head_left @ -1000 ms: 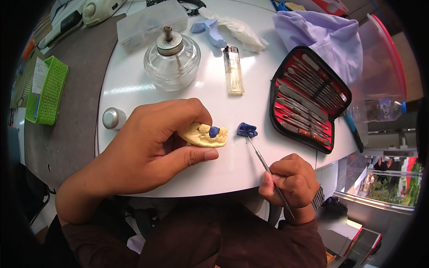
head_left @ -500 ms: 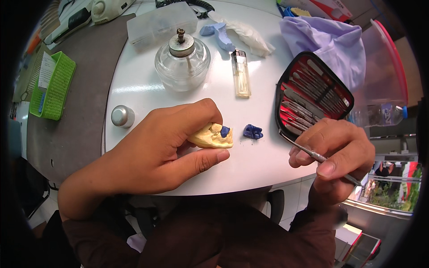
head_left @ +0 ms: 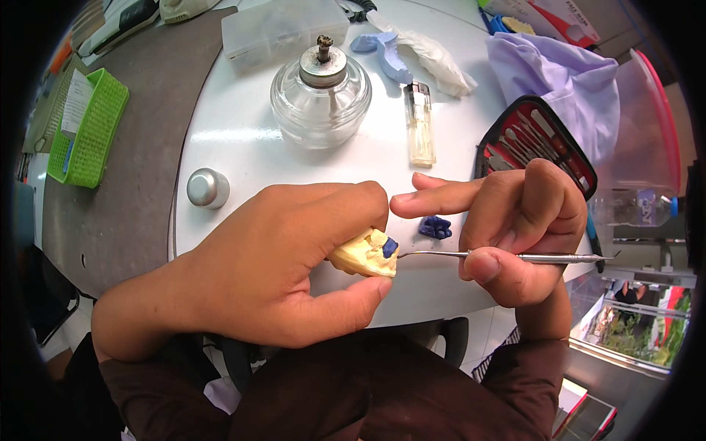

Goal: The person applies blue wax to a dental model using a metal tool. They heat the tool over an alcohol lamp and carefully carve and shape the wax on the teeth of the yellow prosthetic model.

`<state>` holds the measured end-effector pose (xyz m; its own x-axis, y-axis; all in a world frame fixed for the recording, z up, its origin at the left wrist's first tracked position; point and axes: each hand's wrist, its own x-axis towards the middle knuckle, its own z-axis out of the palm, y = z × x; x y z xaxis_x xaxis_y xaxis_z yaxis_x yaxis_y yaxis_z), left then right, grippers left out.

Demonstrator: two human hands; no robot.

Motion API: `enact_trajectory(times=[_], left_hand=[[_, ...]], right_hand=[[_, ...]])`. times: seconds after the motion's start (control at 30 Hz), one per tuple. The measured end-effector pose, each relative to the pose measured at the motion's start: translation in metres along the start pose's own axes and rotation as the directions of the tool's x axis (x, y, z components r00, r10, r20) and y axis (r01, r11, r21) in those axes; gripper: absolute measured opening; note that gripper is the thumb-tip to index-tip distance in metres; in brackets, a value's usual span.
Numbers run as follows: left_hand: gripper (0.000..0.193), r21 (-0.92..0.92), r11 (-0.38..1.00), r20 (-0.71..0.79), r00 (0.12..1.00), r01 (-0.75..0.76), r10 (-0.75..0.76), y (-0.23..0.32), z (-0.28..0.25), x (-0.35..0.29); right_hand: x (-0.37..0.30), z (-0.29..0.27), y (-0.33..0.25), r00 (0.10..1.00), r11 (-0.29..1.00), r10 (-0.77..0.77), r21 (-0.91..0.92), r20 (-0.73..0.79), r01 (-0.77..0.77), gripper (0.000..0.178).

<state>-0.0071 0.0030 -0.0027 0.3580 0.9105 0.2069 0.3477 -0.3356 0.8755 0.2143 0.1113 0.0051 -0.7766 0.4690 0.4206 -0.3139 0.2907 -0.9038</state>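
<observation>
My left hand [head_left: 272,268] grips a small yellow plaster tooth model [head_left: 362,253] with a blue wax piece [head_left: 390,247] on its top. A thin metal carving tool [head_left: 515,256] lies across my right hand [head_left: 515,231], held between thumb and fingers, its tip touching the model beside the blue wax. My right forefinger points left toward my left hand. A loose lump of blue wax [head_left: 435,226] lies on the white table [head_left: 243,140] just behind the tool.
A glass spirit lamp [head_left: 320,92] stands behind my hands, its metal cap [head_left: 207,187] to the left. A clear lighter [head_left: 421,123], an open red-edged case of metal instruments [head_left: 533,143], a lilac cloth [head_left: 559,70], a green basket [head_left: 84,125] and a clear plastic box [head_left: 283,29] surround them.
My right hand rose from the table's front edge and swung the tool round until its tip met the model. My left hand lifted the model slightly toward me.
</observation>
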Motion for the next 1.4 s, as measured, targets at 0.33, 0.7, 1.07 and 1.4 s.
enact_trajectory(times=[0.33,0.7,1.07,1.4], left_hand=[[0.029,-0.006,1.0,-0.009,1.0,-0.025,0.024,-0.0006,0.0003,0.0003],[0.029,-0.004,1.0,-0.023,1.0,-0.012,0.012,0.0016,0.001,-0.0002],[0.03,-0.005,1.0,-0.019,0.999,-0.026,0.026,0.0006,0.0007,-0.0005],[0.03,-0.017,1.0,-0.012,1.0,-0.021,0.02,0.0025,-0.0002,0.0013]], right_hand=[[-0.002,0.0015,0.0001,1.0,0.996,-0.01,-0.084,0.029,0.012,0.041],[-0.0009,0.0001,-0.0002,0.996,0.993,-0.032,-0.109,0.081,0.041,0.037],[-0.001,0.0018,-0.0012,0.998,0.995,-0.022,-0.097,0.063,0.028,0.036],[-0.0014,0.0017,0.0004,0.997,0.992,-0.039,-0.122,0.061,0.046,0.037]])
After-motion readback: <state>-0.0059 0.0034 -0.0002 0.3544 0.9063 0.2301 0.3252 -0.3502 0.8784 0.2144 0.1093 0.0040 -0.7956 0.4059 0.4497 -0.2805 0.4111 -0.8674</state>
